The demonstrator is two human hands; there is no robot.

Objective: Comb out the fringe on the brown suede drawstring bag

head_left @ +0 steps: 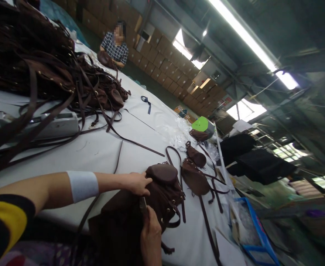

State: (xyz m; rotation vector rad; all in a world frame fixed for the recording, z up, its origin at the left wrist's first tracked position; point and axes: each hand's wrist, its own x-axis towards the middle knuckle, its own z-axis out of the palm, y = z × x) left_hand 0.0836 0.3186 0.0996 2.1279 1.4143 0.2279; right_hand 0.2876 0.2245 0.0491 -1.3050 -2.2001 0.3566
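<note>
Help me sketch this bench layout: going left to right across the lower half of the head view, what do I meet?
White wristband → left hand, gripping the brown bag → smaller brown pouches with straps → blue tray.

This is a factory workshop where bags are made. A long white surface [140, 125] runs down the room, strewn with brown bags [166, 184] and loose straps [134, 142], and a great heap of the same dark brown pieces [32, 62] is piled at one side. Stacked cardboard boxes [162, 59] line the far wall, tube lights [242, 35] hang under a bare industrial roof, and another person [115, 44] sits at the far end handling a similar bag. A blue crate [258, 236] stands beside the surface.
</note>
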